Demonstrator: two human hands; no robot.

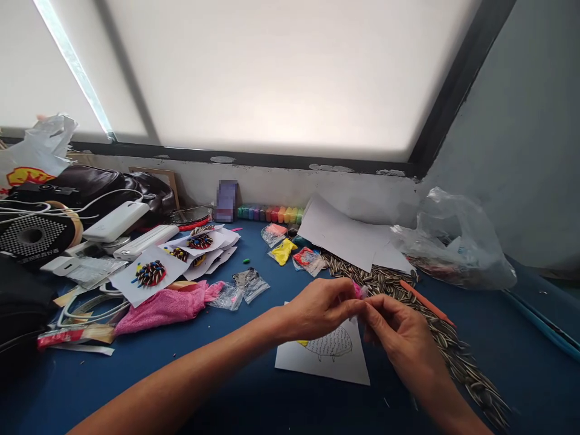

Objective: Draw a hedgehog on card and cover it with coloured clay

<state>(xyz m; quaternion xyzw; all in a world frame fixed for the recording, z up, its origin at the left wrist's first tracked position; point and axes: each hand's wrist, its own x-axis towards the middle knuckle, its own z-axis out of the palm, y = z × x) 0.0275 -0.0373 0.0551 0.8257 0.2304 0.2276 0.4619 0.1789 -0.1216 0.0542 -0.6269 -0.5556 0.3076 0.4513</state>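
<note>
Above a sheet of white paper (pixel 294 359), my left hand (pixel 319 308) and my right hand (pixel 401 332) meet with fingertips pinched together. Between them is a small clear packet of pink modelling clay (pixel 359 290), mostly hidden by the fingers. A round-bodied animal drawing (pixel 330 343) with short marks and small legs shows on the paper, with a bit of yellow at its left side. Striped sunflower seeds (pixel 462 356) are spread behind and to the right of my right hand. An orange stick-like tool (pixel 428 304) lies on the seeds.
Clay packets, one yellow (pixel 283 252) and one red (pixel 308 260), lie behind my hands. Finished seed pictures (pixel 151 275), a pink towel (pixel 165 308) and a white power bank (pixel 116 221) crowd the left. A plastic bag (pixel 462 241) stands at the back right.
</note>
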